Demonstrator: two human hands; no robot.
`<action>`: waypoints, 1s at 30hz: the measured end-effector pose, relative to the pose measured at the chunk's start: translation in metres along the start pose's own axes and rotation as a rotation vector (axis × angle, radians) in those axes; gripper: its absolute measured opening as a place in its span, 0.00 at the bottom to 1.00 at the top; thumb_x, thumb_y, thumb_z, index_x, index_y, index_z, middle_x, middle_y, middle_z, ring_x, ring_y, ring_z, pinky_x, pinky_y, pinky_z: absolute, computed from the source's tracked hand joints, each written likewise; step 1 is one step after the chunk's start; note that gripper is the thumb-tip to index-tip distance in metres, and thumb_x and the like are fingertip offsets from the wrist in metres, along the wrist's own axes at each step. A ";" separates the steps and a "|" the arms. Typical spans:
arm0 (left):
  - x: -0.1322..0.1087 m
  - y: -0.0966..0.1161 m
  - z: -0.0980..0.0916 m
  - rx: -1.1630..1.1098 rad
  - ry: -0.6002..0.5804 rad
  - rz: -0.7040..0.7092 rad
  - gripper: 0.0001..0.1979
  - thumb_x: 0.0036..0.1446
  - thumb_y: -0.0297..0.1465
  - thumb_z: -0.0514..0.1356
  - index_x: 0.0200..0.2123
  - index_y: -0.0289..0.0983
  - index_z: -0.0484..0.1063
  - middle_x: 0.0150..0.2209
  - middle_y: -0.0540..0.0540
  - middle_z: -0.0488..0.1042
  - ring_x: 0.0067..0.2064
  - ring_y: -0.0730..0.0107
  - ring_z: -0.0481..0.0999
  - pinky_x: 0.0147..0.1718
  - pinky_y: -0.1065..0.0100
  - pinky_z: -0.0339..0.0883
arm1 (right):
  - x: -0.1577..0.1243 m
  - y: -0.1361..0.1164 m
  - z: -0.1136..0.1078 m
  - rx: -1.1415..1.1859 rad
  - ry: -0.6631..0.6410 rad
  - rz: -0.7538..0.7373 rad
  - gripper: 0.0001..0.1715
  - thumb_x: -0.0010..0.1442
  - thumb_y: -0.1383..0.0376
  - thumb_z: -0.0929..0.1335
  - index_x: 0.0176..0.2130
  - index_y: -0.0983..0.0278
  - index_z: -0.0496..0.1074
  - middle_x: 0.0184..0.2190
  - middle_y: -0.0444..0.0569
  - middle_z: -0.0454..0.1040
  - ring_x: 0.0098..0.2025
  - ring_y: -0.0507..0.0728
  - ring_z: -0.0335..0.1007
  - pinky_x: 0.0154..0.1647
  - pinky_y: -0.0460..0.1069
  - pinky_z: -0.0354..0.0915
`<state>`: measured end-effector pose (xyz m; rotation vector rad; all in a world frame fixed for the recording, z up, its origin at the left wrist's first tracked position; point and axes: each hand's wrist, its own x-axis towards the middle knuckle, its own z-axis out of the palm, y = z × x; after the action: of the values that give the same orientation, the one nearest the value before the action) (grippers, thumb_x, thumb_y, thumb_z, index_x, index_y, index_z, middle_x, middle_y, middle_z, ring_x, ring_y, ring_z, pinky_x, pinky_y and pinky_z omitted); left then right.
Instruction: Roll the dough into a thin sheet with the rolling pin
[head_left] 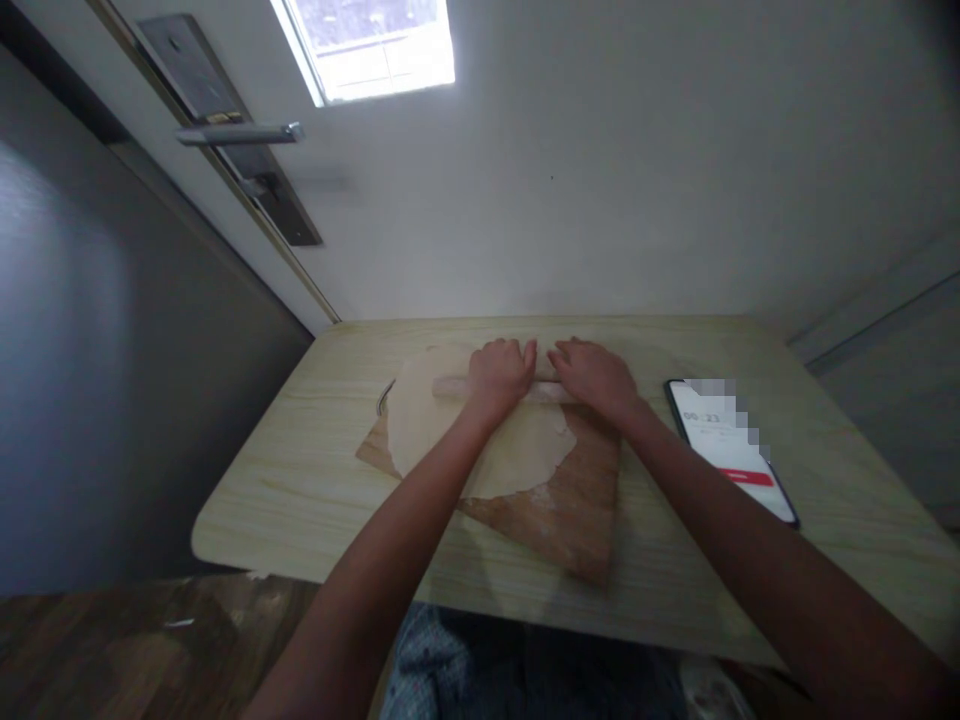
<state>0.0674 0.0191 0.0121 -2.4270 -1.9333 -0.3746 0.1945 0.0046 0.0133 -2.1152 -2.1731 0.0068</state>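
Observation:
A wide, thin sheet of dough (424,435) lies on a wooden board (574,525), its far left side reaching past the board's edge. Across the upper part of the dough runs a pale rolling pin (549,393). My left hand (499,378) is closed over the pin left of its middle, thumb pointing forward. Close beside it, my right hand (598,378) grips the right end, which it hides. The pin's left end sticks out past my left hand. Patches of flour show on the bare wood near the dough's front edge.
The board rests on a light wood-grain table (277,460). A phone (724,450) with a lit screen lies to the right, beside my right forearm. Behind the table stands a white door (600,200) with a metal handle (240,134) and a small bright window (375,50).

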 end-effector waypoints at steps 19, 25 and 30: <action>-0.121 -0.006 -0.016 0.018 0.112 0.343 0.21 0.58 0.35 0.43 0.49 0.27 0.59 0.53 0.34 0.61 0.52 0.62 0.63 0.49 0.61 0.55 | -0.127 -0.012 0.010 0.054 0.296 -0.232 0.26 0.60 0.61 0.53 0.52 0.71 0.61 0.53 0.56 0.60 0.55 0.57 0.54 0.54 0.53 0.50; -0.125 -0.006 -0.017 0.010 0.096 0.350 0.22 0.58 0.36 0.43 0.50 0.27 0.59 0.54 0.35 0.59 0.54 0.62 0.60 0.51 0.62 0.53 | -0.129 -0.011 0.009 0.081 0.283 -0.232 0.27 0.61 0.60 0.52 0.53 0.71 0.60 0.53 0.55 0.60 0.55 0.57 0.53 0.54 0.53 0.51; -0.104 -0.003 -0.012 0.000 0.086 0.299 0.21 0.59 0.36 0.41 0.49 0.30 0.61 0.53 0.37 0.62 0.54 0.63 0.59 0.52 0.60 0.51 | -0.109 -0.010 0.011 0.057 0.213 -0.194 0.29 0.61 0.59 0.50 0.55 0.73 0.56 0.54 0.56 0.59 0.56 0.58 0.51 0.53 0.54 0.50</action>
<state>0.0407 -0.0820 0.0024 -2.5973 -1.5055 -0.4571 0.1859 -0.1031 -0.0046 -1.7775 -2.2101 -0.1629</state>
